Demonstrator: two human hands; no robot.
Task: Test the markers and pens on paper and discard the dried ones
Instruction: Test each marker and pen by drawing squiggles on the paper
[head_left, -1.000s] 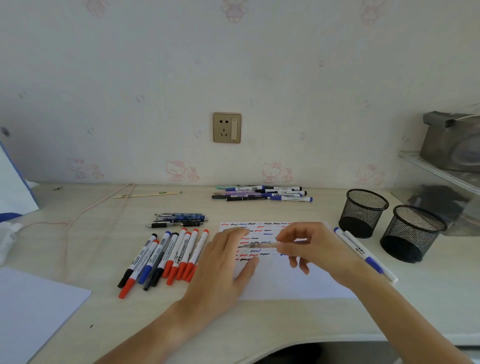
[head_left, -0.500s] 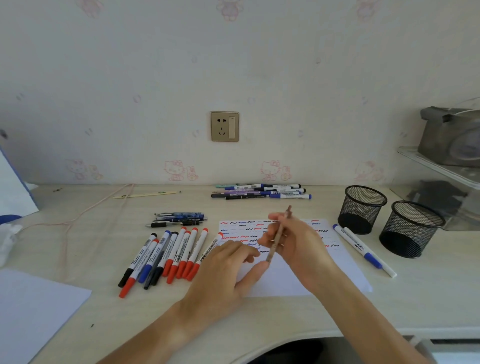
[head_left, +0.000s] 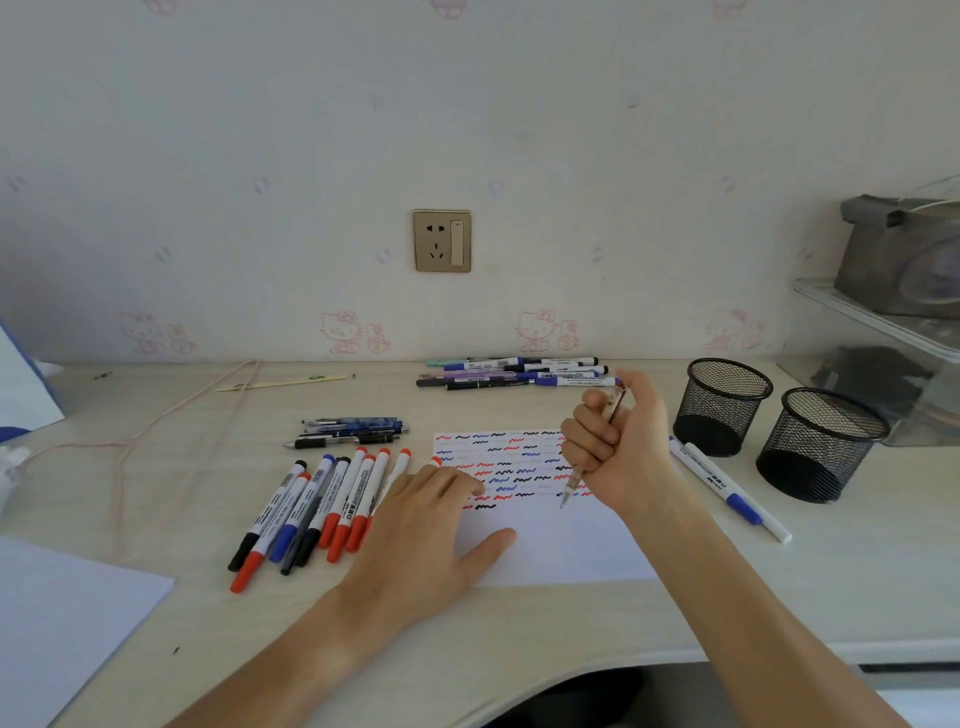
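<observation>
A thin pen (head_left: 573, 480) with a patterned barrel stands nearly upright over the test paper (head_left: 550, 551), its tip pointing down at or just above the sheet near the lower right end of the scribbles; whether the tip touches cannot be told. The right hand (head_left: 618, 447) grips it in a fist, fingers curled round the barrel, with the pen's top end sticking out above the knuckles. The paper lies flat on the desk (head_left: 519, 629), its upper half covered with rows of short red, blue and black squiggles. The left hand (head_left: 431, 530) rests flat on the sheet's left edge, fingers relaxed and close together, thumb spread to the right on the blank lower part. Just left of that hand lies a fanned row of markers (head_left: 317, 512) with red, blue and black caps, partly hidden under the fingers. Behind them is a small bundle of dark pens (head_left: 348, 431), and farther back near the wall a second group of markers and pens (head_left: 514, 371). To the right of the paper two white markers (head_left: 727, 486) with blue caps lie side by side, and beyond them stand two black mesh cups (head_left: 727, 405), upright and close together. A wall socket (head_left: 442, 240) sits above the desk.
</observation>
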